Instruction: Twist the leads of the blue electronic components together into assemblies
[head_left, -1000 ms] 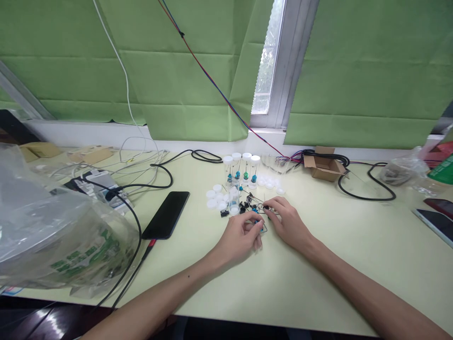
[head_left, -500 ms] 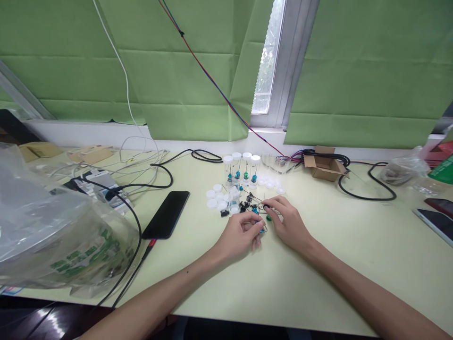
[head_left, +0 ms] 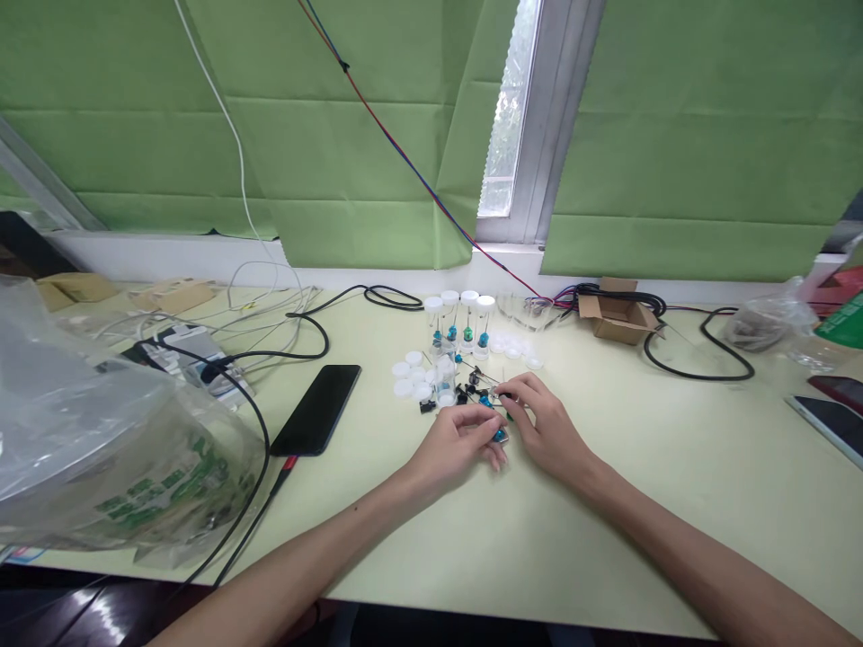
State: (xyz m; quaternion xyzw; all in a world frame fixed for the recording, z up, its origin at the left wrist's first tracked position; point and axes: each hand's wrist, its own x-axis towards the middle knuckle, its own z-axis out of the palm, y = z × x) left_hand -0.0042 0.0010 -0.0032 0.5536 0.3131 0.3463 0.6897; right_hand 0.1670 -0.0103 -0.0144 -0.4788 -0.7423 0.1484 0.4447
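Observation:
My left hand is closed in a pinch on a small blue binder clip, partly hidden by the fingers. To its right, my right hand has thumb and fingertips drawn together at the edge of a small heap of clips; a dark piece shows at the tips, too small to name. Black clips and another blue clip lie just beyond both hands. Behind the left hand stands an uncapped clear tube. Several white-capped tubes stand further back, holding blue and green clips.
Loose white caps lie left of the open tube, more caps to the right. A black phone and a large plastic bag are on the left. A small cardboard box and cables are at back right.
The left fingers have shifted slightly, and the blue clip in them shows more clearly. The right fingertips have moved a little to the left. Everything else on the table stays put.

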